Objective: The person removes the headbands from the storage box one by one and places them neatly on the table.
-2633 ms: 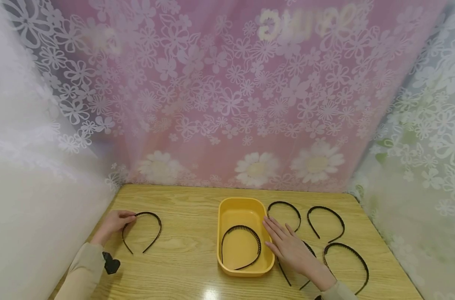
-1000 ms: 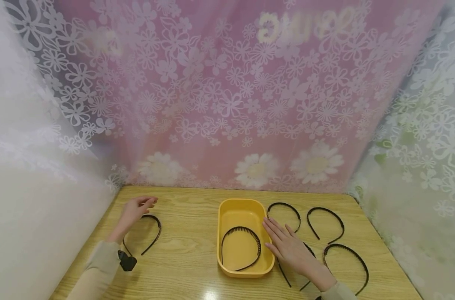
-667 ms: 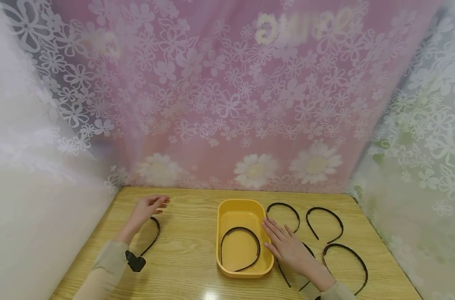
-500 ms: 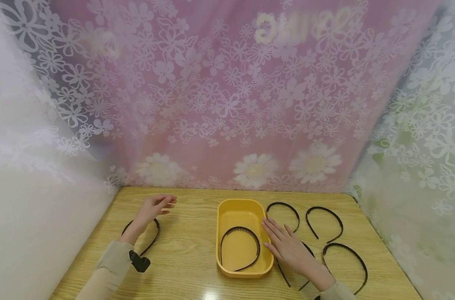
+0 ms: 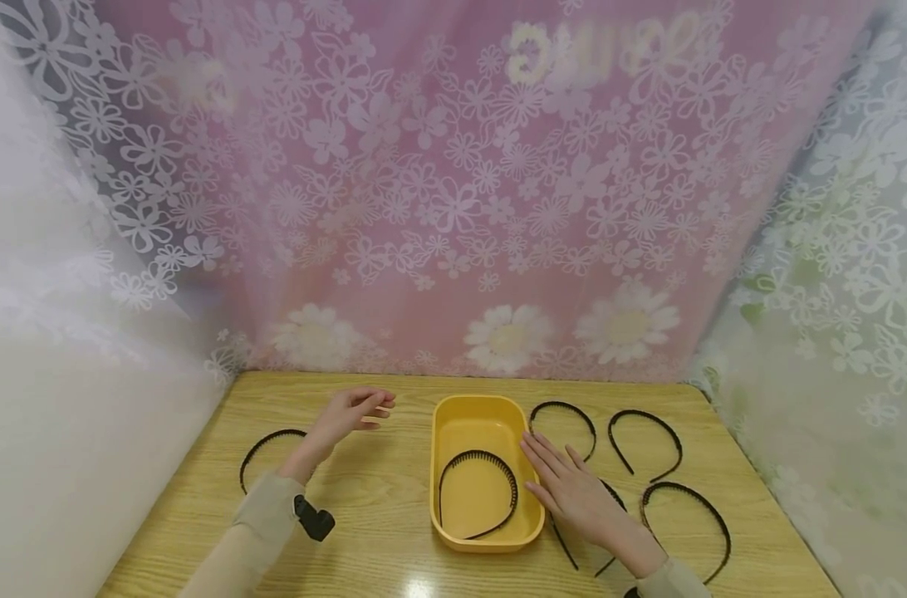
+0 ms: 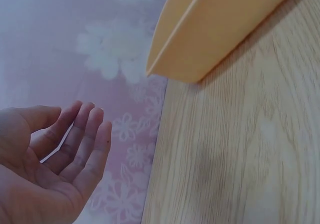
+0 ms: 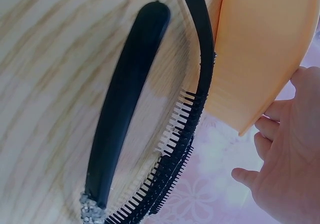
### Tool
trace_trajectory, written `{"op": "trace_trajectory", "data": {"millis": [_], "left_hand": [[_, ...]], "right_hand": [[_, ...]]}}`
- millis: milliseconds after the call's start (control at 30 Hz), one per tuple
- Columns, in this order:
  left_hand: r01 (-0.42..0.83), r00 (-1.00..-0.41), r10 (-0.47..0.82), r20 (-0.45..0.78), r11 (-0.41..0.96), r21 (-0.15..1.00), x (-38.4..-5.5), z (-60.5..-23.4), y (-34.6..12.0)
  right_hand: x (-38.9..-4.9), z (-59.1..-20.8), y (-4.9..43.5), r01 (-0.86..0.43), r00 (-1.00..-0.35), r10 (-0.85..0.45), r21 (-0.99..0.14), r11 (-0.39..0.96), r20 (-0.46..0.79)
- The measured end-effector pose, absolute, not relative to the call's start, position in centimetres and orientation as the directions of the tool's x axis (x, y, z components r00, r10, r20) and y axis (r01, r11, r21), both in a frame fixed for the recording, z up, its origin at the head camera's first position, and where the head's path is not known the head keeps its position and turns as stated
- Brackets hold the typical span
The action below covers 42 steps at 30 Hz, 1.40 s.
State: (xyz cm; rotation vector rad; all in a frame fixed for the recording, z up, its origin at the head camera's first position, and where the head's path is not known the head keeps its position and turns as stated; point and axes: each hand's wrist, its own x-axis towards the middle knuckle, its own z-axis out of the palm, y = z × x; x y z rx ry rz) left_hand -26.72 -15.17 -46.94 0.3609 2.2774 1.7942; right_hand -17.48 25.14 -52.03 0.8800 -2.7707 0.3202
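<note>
My left hand (image 5: 352, 413) is in the air left of the yellow tub (image 5: 487, 544), holding nothing, its fingers loosely bent. The left wrist view shows its palm and relaxed fingers (image 6: 82, 149) apart from the tub. Behind it a black toothed headband (image 5: 262, 443) lies on the table, partly hidden by the forearm. My right hand (image 5: 576, 498) rests with straight fingers on the tub's right rim. Inside the tub lies another black headband (image 5: 515, 482). Under the right hand a headband (image 7: 125, 104) lies on the table, partly hidden in the head view.
Right of the tub, more black headbands lie on the wooden table (image 5: 379, 515): one headband at the back (image 5: 594, 432), one farther right (image 5: 670, 432) and one nearer the front (image 5: 723, 523). A pink flowered curtain (image 5: 424, 208) hangs along the back edge.
My left hand has let go of the left headband, lifted away from it and moved right toward the tub. The right hand has stayed on the tub's rim.
</note>
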Motion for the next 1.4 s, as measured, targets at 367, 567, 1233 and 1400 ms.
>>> {"op": "trace_trajectory", "data": {"millis": [367, 567, 1233, 1400], "left_hand": [[0.116, -0.893, 0.45, 0.005, 0.218, 0.969, -27.0, -47.1, -10.5], [0.131, -0.868, 0.497, 0.006, 0.217, 0.967, -26.9, -47.6, -7.7], [0.286, -0.827, 0.562, -0.009, 0.435, 0.854, -26.9, -48.8, -1.5], [0.373, -0.831, 0.556, 0.02, 0.531, 0.761, -27.4, -49.6, -0.7]], "right_hand": [[-17.7, -52.5, 25.4, -0.608, -0.775, -0.554, -0.118, 0.786, 0.303], [-18.0, -52.7, 25.7, -0.596, -0.791, -0.552, -0.128, 0.793, 0.265], [-18.0, -52.6, 25.5, -0.579, -0.804, -0.541, -0.117, 0.807, 0.246], [-17.8, -52.6, 25.4, -0.593, -0.789, -0.544, -0.124, 0.796, 0.285]]}}
